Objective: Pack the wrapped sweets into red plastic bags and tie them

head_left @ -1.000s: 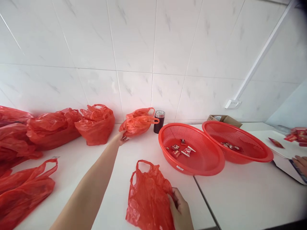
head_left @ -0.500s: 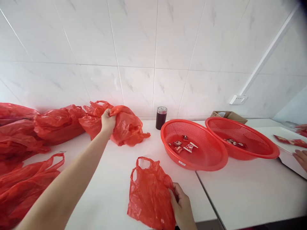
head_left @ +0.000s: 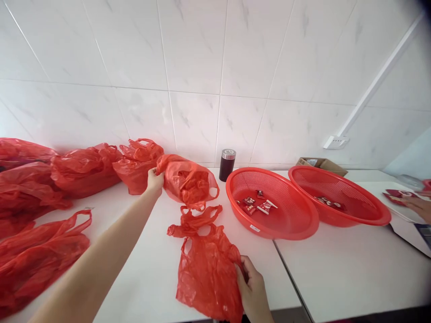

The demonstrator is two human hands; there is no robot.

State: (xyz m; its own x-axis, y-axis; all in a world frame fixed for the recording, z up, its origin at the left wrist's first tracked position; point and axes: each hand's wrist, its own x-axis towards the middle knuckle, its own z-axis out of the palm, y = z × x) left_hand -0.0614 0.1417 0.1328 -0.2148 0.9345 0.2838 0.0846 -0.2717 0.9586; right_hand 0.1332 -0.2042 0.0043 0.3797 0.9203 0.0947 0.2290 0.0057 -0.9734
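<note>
My left hand [head_left: 155, 180] is closed on the gathered corner of a puffed-out red plastic bag [head_left: 171, 179], whose open mouth faces me with more crumpled red plastic in it. Just below that mouth lies a loose crumpled red bag [head_left: 198, 220]. It overlaps the handles of a flat red plastic bag [head_left: 210, 273] at the table's near edge. The right edge of this flat bag is pinched by my right hand [head_left: 252, 287], thumb against fingers.
Two red colanders [head_left: 305, 224] [head_left: 357, 217] hold a few small wrapped pieces. A black lidded cup [head_left: 227, 166] stands by the wall. Several red bags [head_left: 85, 172] crowd the left. A cardboard box [head_left: 321, 166] sits behind. Another person's hand [head_left: 419, 208] is at far right.
My left hand has tipped the puffed bag so its mouth faces me, and a crumpled red bag now lies below it. My right hand keeps its pinch. The other person's hand has moved.
</note>
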